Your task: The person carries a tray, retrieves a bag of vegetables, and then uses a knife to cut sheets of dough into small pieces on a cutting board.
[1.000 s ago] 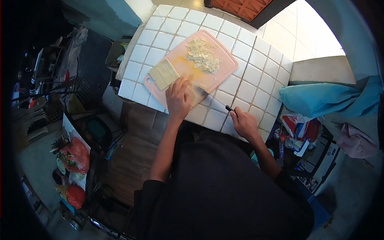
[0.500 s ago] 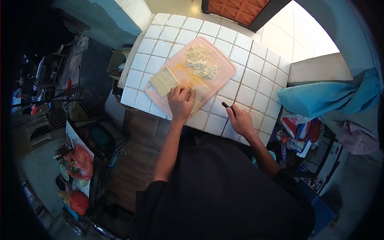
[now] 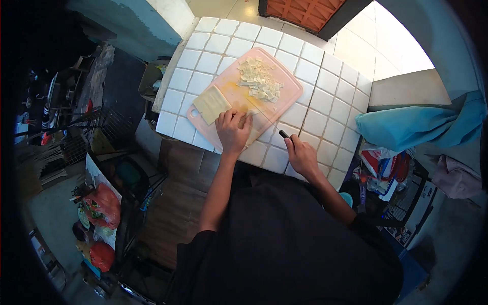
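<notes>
A pink cutting board (image 3: 287, 84) lies at a slant on the tiled counter. Small pale cut pieces (image 3: 259, 80) are heaped on its upper part, and a flat pale yellow sheet stack (image 3: 211, 104) rests near its handle hole. My left hand (image 3: 234, 129) presses down at the board's lower edge with bent fingers, beside the stack; what lies under the fingertips is mostly hidden. My right hand (image 3: 303, 155) is closed on the black handle of a knife (image 3: 283, 134), whose thin blade reaches over the board toward my left fingers.
White tiled counter (image 3: 325, 101) surrounds the board. A teal cloth (image 3: 417, 127) hangs at the right above bagged items (image 3: 384, 170). Red plastic bags (image 3: 104, 206) sit on a side table at lower left. An orange grate (image 3: 305, 15) is beyond the counter.
My right hand and the knife handle have shifted slightly left relative to the board. My left hand stays at the board's lower edge. The whole view has shifted slightly.
</notes>
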Demonstrator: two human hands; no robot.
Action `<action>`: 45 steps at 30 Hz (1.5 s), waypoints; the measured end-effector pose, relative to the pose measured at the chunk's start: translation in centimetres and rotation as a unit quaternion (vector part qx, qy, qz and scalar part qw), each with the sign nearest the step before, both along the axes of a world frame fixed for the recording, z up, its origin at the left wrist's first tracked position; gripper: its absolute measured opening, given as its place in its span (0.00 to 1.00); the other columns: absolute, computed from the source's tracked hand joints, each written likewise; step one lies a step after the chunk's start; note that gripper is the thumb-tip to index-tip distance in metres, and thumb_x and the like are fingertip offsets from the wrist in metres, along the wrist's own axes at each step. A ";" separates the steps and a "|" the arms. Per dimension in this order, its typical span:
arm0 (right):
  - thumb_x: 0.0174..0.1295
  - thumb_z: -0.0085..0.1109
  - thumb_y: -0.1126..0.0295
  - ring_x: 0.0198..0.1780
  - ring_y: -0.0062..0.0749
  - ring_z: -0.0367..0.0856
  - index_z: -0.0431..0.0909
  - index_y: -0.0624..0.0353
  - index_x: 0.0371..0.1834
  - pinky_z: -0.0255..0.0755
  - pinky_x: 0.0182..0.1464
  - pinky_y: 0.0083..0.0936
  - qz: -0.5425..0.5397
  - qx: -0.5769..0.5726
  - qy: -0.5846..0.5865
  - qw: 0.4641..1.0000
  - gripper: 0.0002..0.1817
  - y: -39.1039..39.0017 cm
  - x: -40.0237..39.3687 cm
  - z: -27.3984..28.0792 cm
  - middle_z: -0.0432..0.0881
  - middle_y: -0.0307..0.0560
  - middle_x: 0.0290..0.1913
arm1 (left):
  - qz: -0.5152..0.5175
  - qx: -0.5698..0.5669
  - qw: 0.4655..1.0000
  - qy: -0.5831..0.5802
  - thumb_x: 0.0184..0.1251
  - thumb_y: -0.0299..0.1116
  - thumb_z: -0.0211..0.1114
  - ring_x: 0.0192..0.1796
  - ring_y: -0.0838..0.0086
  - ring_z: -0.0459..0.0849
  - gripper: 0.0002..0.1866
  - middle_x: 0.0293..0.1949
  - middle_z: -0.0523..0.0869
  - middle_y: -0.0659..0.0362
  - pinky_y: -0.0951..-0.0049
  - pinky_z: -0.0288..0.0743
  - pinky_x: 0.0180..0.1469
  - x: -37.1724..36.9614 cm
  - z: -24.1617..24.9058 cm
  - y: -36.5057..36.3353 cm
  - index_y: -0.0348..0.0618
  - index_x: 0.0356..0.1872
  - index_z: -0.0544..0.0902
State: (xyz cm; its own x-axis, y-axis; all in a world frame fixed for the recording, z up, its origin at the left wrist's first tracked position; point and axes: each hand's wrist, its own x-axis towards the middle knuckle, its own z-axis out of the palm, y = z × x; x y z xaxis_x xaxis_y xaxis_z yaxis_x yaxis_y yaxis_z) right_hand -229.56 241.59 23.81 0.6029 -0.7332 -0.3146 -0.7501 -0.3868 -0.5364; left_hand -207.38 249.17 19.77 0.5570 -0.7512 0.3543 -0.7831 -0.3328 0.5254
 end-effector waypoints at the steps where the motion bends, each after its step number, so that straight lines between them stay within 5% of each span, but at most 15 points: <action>1: 0.79 0.43 0.53 0.30 0.63 0.81 0.71 0.59 0.40 0.70 0.35 0.57 0.005 -0.001 0.010 1.000 0.19 -0.1 0.0 -0.1 0.81 0.60 0.24 | 0.002 0.002 1.000 -0.002 0.58 0.37 0.77 0.46 0.64 0.79 0.09 0.38 0.82 0.61 0.61 0.71 0.52 -0.1 0.0 -0.1 0.46 0.35 0.88; 14: 0.79 0.43 0.53 0.31 0.62 0.83 0.72 0.59 0.40 0.71 0.36 0.58 0.007 0.018 0.056 0.998 0.20 0.3 -0.7 0.3 0.82 0.60 0.24 | 0.000 -0.009 1.000 0.005 0.58 0.38 0.76 0.46 0.64 0.79 0.09 0.37 0.82 0.62 0.61 0.70 0.51 -0.1 -0.5 -0.3 0.47 0.35 0.89; 24: 0.79 0.44 0.53 0.30 0.61 0.82 0.72 0.59 0.39 0.71 0.35 0.56 -0.006 -0.033 -0.022 0.999 0.20 -1.8 0.7 -0.7 0.81 0.59 0.24 | 0.003 -0.005 1.000 0.027 0.59 0.37 0.76 0.46 0.63 0.79 0.09 0.38 0.82 0.60 0.61 0.70 0.53 -0.4 -0.3 -1.6 0.46 0.36 0.88; 36: 0.79 0.41 0.52 0.34 0.64 0.83 0.72 0.58 0.42 0.72 0.39 0.59 0.050 0.031 0.063 0.996 0.20 -1.6 0.8 0.9 0.83 0.63 0.27 | 0.005 -0.023 0.999 0.023 0.58 0.35 0.76 0.46 0.64 0.79 0.07 0.37 0.81 0.61 0.61 0.70 0.51 -0.1 -0.6 -1.4 0.45 0.35 0.88; 45: 0.79 0.44 0.51 0.36 0.63 0.83 0.76 0.57 0.40 0.71 0.41 0.57 -0.058 0.051 0.012 0.997 0.21 -3.0 0.4 0.1 0.83 0.61 0.30 | -0.010 -0.040 0.998 0.046 0.62 0.32 0.73 0.45 0.62 0.80 0.06 0.37 0.83 0.59 0.59 0.72 0.52 0.2 -0.2 -3.8 0.44 0.38 0.89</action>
